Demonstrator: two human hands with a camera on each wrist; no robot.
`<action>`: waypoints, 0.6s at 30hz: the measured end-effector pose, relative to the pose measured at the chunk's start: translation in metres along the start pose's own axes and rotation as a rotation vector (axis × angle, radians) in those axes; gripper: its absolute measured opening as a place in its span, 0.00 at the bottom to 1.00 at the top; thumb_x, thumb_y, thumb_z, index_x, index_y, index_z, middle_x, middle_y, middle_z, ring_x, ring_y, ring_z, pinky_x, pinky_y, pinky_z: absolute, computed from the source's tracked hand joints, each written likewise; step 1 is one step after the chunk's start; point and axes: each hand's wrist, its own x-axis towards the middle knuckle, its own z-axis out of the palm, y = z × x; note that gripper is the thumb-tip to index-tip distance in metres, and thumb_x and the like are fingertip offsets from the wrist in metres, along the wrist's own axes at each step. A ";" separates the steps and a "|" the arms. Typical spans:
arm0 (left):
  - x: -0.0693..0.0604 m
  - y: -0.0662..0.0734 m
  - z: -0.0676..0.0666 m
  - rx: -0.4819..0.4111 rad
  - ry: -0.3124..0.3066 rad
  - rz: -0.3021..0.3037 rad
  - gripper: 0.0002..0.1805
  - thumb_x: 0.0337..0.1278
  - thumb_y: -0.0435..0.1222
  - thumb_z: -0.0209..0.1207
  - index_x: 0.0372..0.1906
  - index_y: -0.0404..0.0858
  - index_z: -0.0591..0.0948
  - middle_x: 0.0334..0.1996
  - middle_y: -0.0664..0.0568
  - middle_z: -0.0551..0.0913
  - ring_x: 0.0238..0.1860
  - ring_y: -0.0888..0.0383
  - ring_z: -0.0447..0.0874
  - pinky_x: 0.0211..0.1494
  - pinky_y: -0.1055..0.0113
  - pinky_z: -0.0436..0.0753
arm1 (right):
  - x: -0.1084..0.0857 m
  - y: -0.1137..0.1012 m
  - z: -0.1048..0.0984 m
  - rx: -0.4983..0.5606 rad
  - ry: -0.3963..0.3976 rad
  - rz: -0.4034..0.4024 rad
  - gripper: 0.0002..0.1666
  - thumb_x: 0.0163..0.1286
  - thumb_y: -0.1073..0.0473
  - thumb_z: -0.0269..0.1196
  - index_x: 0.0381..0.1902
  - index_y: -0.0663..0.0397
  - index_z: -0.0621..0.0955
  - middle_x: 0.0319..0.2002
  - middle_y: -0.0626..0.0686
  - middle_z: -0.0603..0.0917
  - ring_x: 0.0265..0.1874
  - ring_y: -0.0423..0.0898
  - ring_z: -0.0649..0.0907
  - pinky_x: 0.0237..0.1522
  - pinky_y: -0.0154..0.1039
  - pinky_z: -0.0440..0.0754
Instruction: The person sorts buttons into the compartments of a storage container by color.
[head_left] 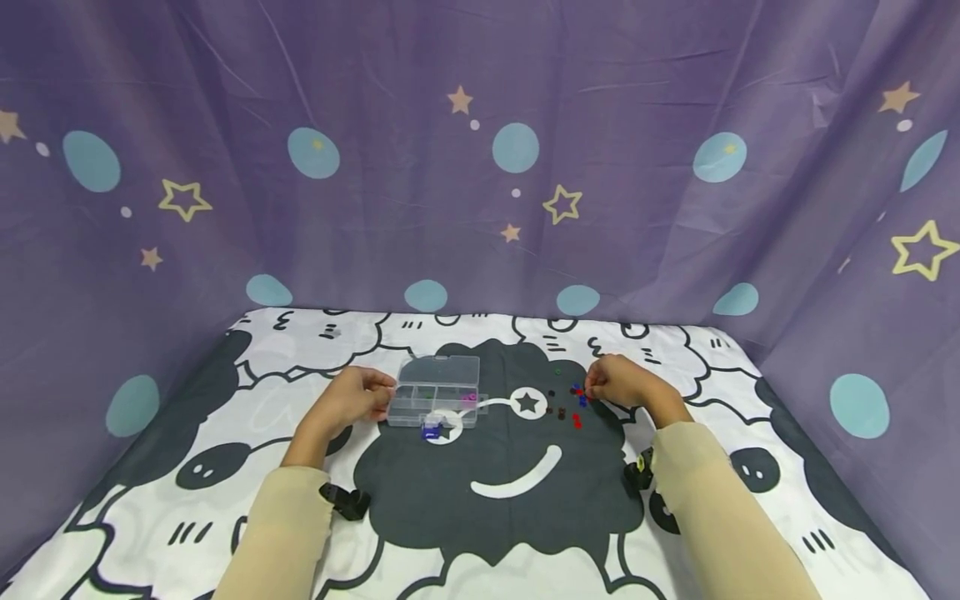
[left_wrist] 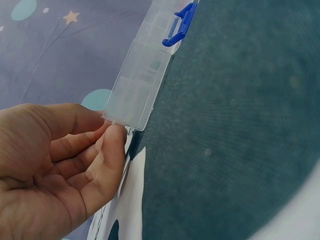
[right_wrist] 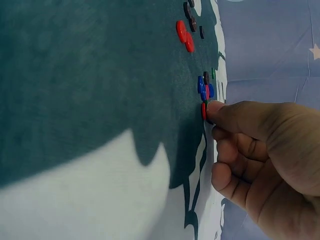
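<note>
My left hand (head_left: 356, 400) grips the left end of a clear compartment box (head_left: 401, 420), whose lid (head_left: 438, 372) stands raised at the back. In the left wrist view, thumb and fingers of that hand (left_wrist: 70, 160) pinch the corner of the box (left_wrist: 131, 102); a blue latch (left_wrist: 182, 25) is on its front. Pink pieces (head_left: 469, 397) lie in a right compartment. My right hand (head_left: 622, 383) is bent down to the cloth right of the box. In the right wrist view, a fingertip of it (right_wrist: 265, 150) touches a red piece (right_wrist: 204, 111); whether anything is pinched is hidden.
Blue pieces (right_wrist: 200, 85) lie beside the right fingertips. Two red pieces (head_left: 577, 421), several dark ones (head_left: 561, 413) and a green one (head_left: 557, 372) are scattered between box and right hand. A purple curtain (head_left: 480, 233) hangs behind the patterned cloth (head_left: 517, 521).
</note>
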 end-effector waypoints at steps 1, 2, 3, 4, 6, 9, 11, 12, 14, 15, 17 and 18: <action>0.000 0.000 0.000 0.003 -0.001 0.002 0.15 0.72 0.32 0.59 0.57 0.28 0.81 0.38 0.42 0.82 0.33 0.55 0.84 0.36 0.64 0.89 | 0.000 0.000 0.000 -0.004 0.000 0.009 0.05 0.69 0.67 0.66 0.32 0.57 0.84 0.27 0.47 0.85 0.26 0.40 0.79 0.33 0.38 0.78; 0.000 0.000 0.000 0.003 0.001 0.000 0.14 0.72 0.32 0.59 0.57 0.28 0.81 0.38 0.42 0.82 0.33 0.55 0.84 0.36 0.64 0.89 | 0.000 -0.001 0.000 -0.006 -0.001 0.019 0.05 0.69 0.66 0.66 0.32 0.57 0.84 0.27 0.47 0.85 0.27 0.40 0.79 0.34 0.39 0.78; 0.000 0.000 0.000 0.001 0.003 -0.002 0.14 0.72 0.31 0.59 0.56 0.28 0.81 0.38 0.42 0.82 0.33 0.55 0.84 0.36 0.64 0.89 | 0.001 -0.001 0.001 -0.011 -0.002 0.026 0.05 0.69 0.66 0.66 0.32 0.57 0.84 0.27 0.47 0.85 0.27 0.40 0.79 0.34 0.39 0.79; 0.000 0.000 0.000 -0.001 0.004 -0.003 0.14 0.72 0.31 0.59 0.56 0.28 0.81 0.38 0.42 0.82 0.33 0.55 0.83 0.36 0.64 0.89 | 0.001 -0.001 0.001 -0.014 -0.005 0.039 0.05 0.69 0.66 0.66 0.31 0.56 0.84 0.27 0.47 0.85 0.27 0.40 0.79 0.35 0.39 0.79; 0.000 0.000 0.000 -0.001 0.005 0.000 0.14 0.72 0.31 0.59 0.56 0.28 0.81 0.38 0.41 0.82 0.34 0.55 0.83 0.36 0.64 0.89 | 0.001 -0.002 0.001 -0.016 -0.009 0.052 0.05 0.69 0.66 0.66 0.31 0.56 0.84 0.27 0.47 0.85 0.28 0.41 0.79 0.35 0.40 0.79; 0.000 0.000 0.000 -0.002 0.006 -0.002 0.14 0.72 0.31 0.59 0.56 0.28 0.81 0.38 0.41 0.82 0.33 0.55 0.83 0.36 0.64 0.89 | 0.001 -0.004 0.001 -0.026 -0.013 0.052 0.05 0.69 0.66 0.66 0.31 0.56 0.84 0.27 0.47 0.85 0.27 0.40 0.80 0.35 0.39 0.80; 0.000 0.000 0.000 -0.002 0.005 -0.003 0.14 0.72 0.31 0.59 0.56 0.28 0.81 0.37 0.41 0.82 0.33 0.55 0.83 0.36 0.64 0.89 | 0.002 -0.004 0.001 -0.038 -0.010 0.049 0.05 0.69 0.66 0.67 0.31 0.56 0.84 0.26 0.47 0.85 0.27 0.40 0.79 0.35 0.39 0.79; 0.000 0.000 0.000 -0.004 0.004 -0.004 0.14 0.72 0.31 0.59 0.56 0.28 0.81 0.37 0.42 0.82 0.32 0.55 0.84 0.36 0.64 0.89 | 0.002 -0.004 0.001 -0.041 -0.009 0.051 0.05 0.68 0.66 0.67 0.31 0.56 0.84 0.26 0.46 0.85 0.27 0.40 0.79 0.35 0.39 0.79; 0.000 0.000 0.000 -0.006 -0.002 -0.002 0.14 0.72 0.31 0.59 0.56 0.28 0.81 0.37 0.41 0.82 0.32 0.55 0.84 0.36 0.64 0.89 | 0.003 -0.005 0.000 -0.049 -0.007 0.054 0.05 0.68 0.66 0.68 0.30 0.56 0.84 0.26 0.46 0.85 0.27 0.40 0.79 0.36 0.39 0.79; 0.000 0.000 0.000 -0.009 -0.002 -0.002 0.14 0.72 0.30 0.59 0.57 0.28 0.81 0.37 0.41 0.82 0.32 0.56 0.84 0.36 0.65 0.89 | 0.003 -0.006 0.000 -0.055 -0.006 0.050 0.05 0.67 0.66 0.68 0.30 0.56 0.84 0.26 0.46 0.85 0.27 0.41 0.80 0.36 0.40 0.80; 0.000 -0.001 -0.001 -0.015 -0.003 0.001 0.14 0.71 0.30 0.59 0.57 0.28 0.81 0.37 0.41 0.82 0.31 0.56 0.84 0.36 0.64 0.89 | 0.004 -0.007 -0.001 -0.069 -0.010 0.047 0.04 0.66 0.66 0.68 0.30 0.56 0.85 0.26 0.46 0.85 0.28 0.41 0.81 0.36 0.41 0.81; 0.000 -0.001 -0.001 -0.016 -0.004 0.003 0.15 0.71 0.30 0.59 0.57 0.28 0.81 0.38 0.41 0.82 0.31 0.56 0.84 0.36 0.64 0.89 | 0.005 -0.008 -0.001 -0.075 -0.013 0.050 0.04 0.65 0.66 0.68 0.30 0.56 0.85 0.26 0.46 0.86 0.28 0.41 0.81 0.36 0.41 0.81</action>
